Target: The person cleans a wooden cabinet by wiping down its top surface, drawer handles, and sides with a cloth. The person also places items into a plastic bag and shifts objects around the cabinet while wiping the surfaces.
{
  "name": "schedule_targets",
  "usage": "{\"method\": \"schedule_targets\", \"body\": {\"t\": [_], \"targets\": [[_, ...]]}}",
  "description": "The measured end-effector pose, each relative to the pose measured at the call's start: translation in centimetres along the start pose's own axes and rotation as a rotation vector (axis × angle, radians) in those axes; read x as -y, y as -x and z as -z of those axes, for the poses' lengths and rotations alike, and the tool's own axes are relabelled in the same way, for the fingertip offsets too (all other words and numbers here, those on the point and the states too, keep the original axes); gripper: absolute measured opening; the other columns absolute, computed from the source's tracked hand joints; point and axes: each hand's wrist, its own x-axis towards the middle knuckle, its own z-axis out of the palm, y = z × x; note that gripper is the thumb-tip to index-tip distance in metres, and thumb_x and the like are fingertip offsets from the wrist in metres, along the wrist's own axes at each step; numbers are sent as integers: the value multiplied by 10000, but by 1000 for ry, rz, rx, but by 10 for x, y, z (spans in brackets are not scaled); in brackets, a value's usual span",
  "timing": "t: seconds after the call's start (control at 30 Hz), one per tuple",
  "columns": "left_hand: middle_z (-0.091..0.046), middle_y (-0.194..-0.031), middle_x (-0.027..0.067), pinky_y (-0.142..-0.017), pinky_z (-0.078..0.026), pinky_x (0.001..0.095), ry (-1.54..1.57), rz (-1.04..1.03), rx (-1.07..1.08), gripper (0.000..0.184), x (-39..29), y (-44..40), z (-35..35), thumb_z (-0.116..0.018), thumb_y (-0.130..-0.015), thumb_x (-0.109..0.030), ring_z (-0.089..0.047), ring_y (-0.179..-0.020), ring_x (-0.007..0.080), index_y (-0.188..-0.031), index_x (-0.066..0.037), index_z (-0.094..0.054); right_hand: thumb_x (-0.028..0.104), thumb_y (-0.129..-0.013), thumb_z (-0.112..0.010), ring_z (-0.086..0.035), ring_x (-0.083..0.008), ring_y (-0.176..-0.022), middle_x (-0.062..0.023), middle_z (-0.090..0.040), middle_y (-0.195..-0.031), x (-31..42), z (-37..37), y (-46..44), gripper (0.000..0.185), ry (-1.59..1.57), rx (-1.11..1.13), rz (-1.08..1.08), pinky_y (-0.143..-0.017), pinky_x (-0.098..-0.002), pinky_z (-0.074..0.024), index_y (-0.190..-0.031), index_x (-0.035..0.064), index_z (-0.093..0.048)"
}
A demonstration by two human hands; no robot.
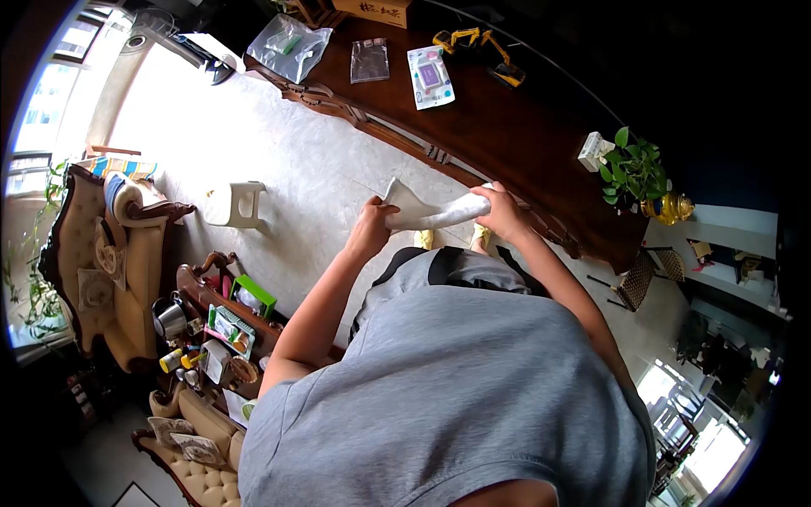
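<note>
White cloth [432, 212], one, sagging between left hand [369, 228] and right hand [504, 213], each grip clenched on an end, above floor [317, 173] near table [515, 135]; might drop should either slacken.

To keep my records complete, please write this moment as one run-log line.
left hand: grips white cloth | right hand: grips opposite end | cloth: spans between hands | sideboard: toy excavator, printed pouch
</note>
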Motion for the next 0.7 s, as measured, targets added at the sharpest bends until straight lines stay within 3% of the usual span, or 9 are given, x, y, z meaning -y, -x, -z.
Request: {"method": "schedule_targets", "body": {"t": [0.3, 0.37, 0.4, 0.47, 0.5, 0.53, 0.57, 0.6, 0.7], "targets": [[-662, -1198, 143, -953, -516, 433, -71, -45, -300, 200, -18, 3, 55, -754, -815, -56, -605, -1104, 363, -1013, -57, -789, -6, -745, -753, -672, -343, -966, -149, -655, -995, 44, 56, 0, 330, 166, -27, -15, -862, -394, -549, -1064, 66, -795], [-655, -1316, 131, -998, -500, 447, -180, -249, -397, 175, -31, 1, 75, -765, -815, -66, -582, -1182, 374, -988, -58, -786, 20, -758, -769, -643, -333, -1079, -128, -675, -1066, 47, 66, -3, 260, 136, 0, -27, -945, -395, -521, -1010, 74, -806], [-632, -1385, 138, -1033, -485, 451, -80, -307, -388, 160, -26, -3, 80, -773, -822, -81, -548, -1262, 382, -978, -47, -779, 34, -768, -775, -601, -330, -1178, -108, -683, -1147, 58, 77, -3, 226, 212, -90, 182, -1006, -412, -487, -987, 77, -806], [-725, -1107, 166, -889, -538, 420, 106, -228, -378, 164, -24, -13, 84, -745, -901, -141, -668, -1035, 336, -1009, -17, -755, 74, -777, -803, -426, -343, -1420, -34, -652, -1382, 54, 85, -9, 169, 156, -126, 345, -1154, -472, -368, -944, 100, -808], [-752, -975, 172, -813, -562, 398, 199, -76, -321, 182, -29, -14, 88, -732, -932, -167, -715, -891, 313, -1021, -8, -745, 147, -879, -770, -556, -240, -1300, -39, -702, -1285, 49, 88, -15, 142, 90, -124, 374, -1074, -388, -442, -994, 67, -795], [-721, -792, 193, -675, -562, 390, 220, -68, -372, 225, -44, -18, 88, -688, -982, -219, -702, -676, 339, -1050, -11, -739, 202, -941, -726, -591, -179, -1182, -30, -718, -1189, 51, 88, -16, 189, -218, -41, 150, -1015, -342, -462, -1028, 41, -778], [-721, -792, 193, -675, -562, 390, 222, -74, -363, 225, -50, -27, 81, -688, -982, -219, -702, -676, 339, -1050, -11, -739, 256, -1003, -681, -626, -118, -1064, -20, -735, -1093, 53, 87, -18, 260, -523, 38, -75, -956, -296, -482, -1062, 16, -761], [-717, -801, 212, -671, -561, 404, 137, -48, -432, 227, -57, -37, 72, -684, -983, -220, -701, -683, 364, -1060, -15, -742, 343, -1071, -590, -596, -49, -910, 11, -719, -959, 47, 76, -23, 390, -589, -25, -21, -855, -236, -482, -1107, -18, -733], [-710, -847, 250, -658, -553, 484, -62, -46, -440, 243, -71, -68, 29, -660, -986, -257, -699, -747, 427, -1099, -55, -735, 445, -1071, -577, -606, -79, -939, -23, -700, -1086, 19, 29, -33, 466, -734, -41, -193, -821, -270, -516, -1210, 18, -702]]}}
